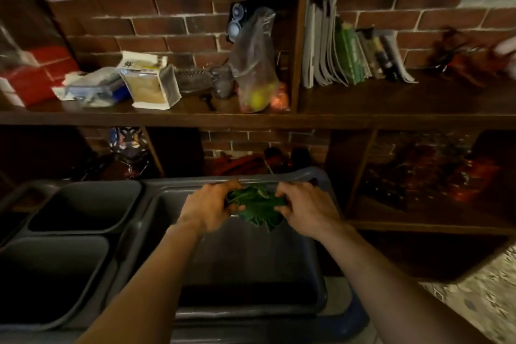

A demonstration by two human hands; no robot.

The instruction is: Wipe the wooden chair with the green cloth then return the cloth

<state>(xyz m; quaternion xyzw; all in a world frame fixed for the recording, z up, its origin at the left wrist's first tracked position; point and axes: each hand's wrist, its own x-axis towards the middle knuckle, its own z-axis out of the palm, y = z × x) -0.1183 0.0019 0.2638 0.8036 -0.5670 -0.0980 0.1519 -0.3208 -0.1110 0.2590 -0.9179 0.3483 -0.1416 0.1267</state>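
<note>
Over grey bin [312,260], green cloth [258,208] bunched between both grips.

Shelf [195,117]: white carton [150,84] left of middle, plastic bag [255,64] by the divider
Right bay: leaning books [349,56]

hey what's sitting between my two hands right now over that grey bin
The head view shows the green cloth, bunched up, between your left hand and right hand. Both grip it above the large grey bin; nothing else lies between them.
</note>
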